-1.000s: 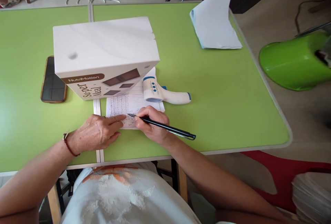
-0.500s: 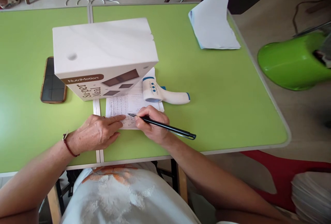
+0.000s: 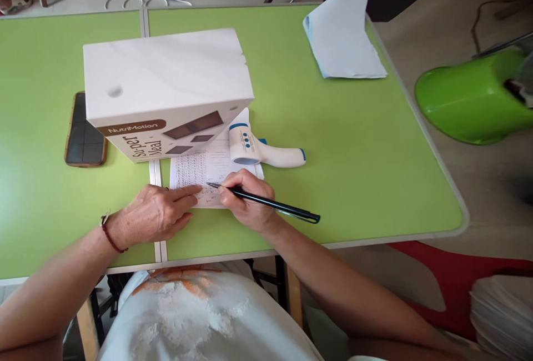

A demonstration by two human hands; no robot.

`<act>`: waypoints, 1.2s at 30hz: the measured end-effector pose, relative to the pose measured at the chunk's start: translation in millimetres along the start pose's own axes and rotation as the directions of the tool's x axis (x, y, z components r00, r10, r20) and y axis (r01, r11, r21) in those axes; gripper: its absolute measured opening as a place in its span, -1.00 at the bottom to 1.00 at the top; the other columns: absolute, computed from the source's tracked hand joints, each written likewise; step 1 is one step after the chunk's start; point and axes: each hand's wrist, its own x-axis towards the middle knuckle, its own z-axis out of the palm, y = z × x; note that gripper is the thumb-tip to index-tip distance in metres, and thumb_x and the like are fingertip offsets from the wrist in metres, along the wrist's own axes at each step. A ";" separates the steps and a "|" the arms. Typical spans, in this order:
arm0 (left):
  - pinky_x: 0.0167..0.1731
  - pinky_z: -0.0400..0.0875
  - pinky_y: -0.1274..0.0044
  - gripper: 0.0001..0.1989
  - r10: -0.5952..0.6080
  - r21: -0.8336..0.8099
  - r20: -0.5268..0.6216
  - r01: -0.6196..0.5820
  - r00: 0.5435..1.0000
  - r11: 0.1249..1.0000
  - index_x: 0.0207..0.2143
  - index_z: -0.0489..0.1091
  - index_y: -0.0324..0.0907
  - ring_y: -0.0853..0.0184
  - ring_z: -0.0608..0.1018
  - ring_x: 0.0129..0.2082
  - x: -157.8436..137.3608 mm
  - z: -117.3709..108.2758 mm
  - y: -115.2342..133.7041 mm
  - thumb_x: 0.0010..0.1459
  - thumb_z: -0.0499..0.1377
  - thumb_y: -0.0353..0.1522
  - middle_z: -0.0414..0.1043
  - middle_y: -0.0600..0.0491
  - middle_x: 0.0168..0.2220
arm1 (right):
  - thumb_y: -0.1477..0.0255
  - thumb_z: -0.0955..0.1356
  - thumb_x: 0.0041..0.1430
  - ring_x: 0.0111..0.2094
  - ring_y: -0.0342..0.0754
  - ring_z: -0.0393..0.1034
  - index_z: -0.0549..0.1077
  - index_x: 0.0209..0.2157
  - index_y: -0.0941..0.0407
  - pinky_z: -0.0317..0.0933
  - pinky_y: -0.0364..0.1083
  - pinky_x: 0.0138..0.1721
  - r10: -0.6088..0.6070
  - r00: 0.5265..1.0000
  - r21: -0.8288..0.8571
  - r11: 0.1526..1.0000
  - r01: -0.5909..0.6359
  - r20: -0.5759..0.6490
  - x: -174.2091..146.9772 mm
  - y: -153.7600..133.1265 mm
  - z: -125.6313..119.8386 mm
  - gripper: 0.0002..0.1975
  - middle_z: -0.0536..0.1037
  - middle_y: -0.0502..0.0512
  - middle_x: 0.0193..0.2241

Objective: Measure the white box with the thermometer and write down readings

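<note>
Between the thumb and fingers of my right hand [image 3: 249,197] is a black pen [image 3: 283,207], its tip on or just above a sheet of paper [image 3: 216,175] covered in small writing. My left hand [image 3: 162,211] rests on the lower left of the sheet, index finger stretched out near the pen tip and the other fingers loosely bent. A white and blue infrared thermometer [image 3: 266,153] lies across the sheet's right side. Behind it, a white NutriMotion box [image 3: 166,75] stands over the sheet and hides its upper part.
A smartphone [image 3: 85,133] lies left of the box on the green table [image 3: 353,155]. Folded white paper [image 3: 345,39] sits at the far right corner. Beyond the right edge are a bright green stool-like object [image 3: 462,103] and a red chair [image 3: 462,277].
My right hand and the pen have shifted very slightly to the right. The left hand keeps its place on the sheet.
</note>
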 end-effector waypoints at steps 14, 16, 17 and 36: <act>-0.64 0.37 0.50 -0.78 -0.001 0.005 0.007 0.001 1.000 1.000 -0.19 0.51 -0.22 0.43 0.58 -0.57 0.2 -0.5 0.3 0.36 0.06 -0.39 0.59 0.04 0.11 | 0.51 0.36 0.15 -0.67 -0.20 0.24 0.29 -0.47 0.02 0.17 -0.20 -0.61 0.021 1.000 -0.028 0.999 -0.021 -0.007 0.2 -1.2 1.2 -0.81 0.36 -0.17 -0.67; -0.64 0.37 0.50 -0.79 -0.003 0.006 0.008 0.003 1.000 1.000 -0.19 0.51 -0.22 0.43 0.59 -0.56 -0.1 -0.4 0.1 0.36 0.06 -0.39 0.60 0.05 0.11 | 0.51 0.36 0.15 -0.67 -0.20 0.25 0.30 -0.47 0.02 0.18 -0.20 -0.60 0.021 1.000 -0.025 0.999 -0.021 -0.017 0.3 -1.3 0.9 -0.82 0.37 -0.18 -0.67; -0.64 0.37 0.50 -0.79 -0.004 0.006 0.008 0.004 1.000 1.000 -0.20 0.51 -0.22 0.43 0.59 -0.56 -0.3 -0.3 -0.1 0.36 0.07 -0.39 0.60 0.05 0.11 | 0.51 0.36 0.15 -0.67 -0.20 0.26 0.30 -0.46 0.02 0.19 -0.20 -0.60 0.022 1.000 -0.024 0.999 -0.022 -0.023 0.3 -1.3 0.7 -0.83 0.38 -0.18 -0.66; -0.64 0.38 0.47 -0.81 -0.004 -0.014 -0.011 0.003 1.000 1.000 -0.19 0.51 -0.23 0.41 0.61 -0.55 -0.2 -1.3 0.0 0.35 0.09 -0.40 0.60 0.07 0.10 | 0.44 0.36 0.23 -0.63 -0.15 0.31 0.31 -0.40 0.01 0.24 -0.15 -0.56 -0.037 0.995 -0.087 0.996 0.029 -0.092 -2.1 -3.1 -2.0 -0.86 0.43 -0.12 -0.60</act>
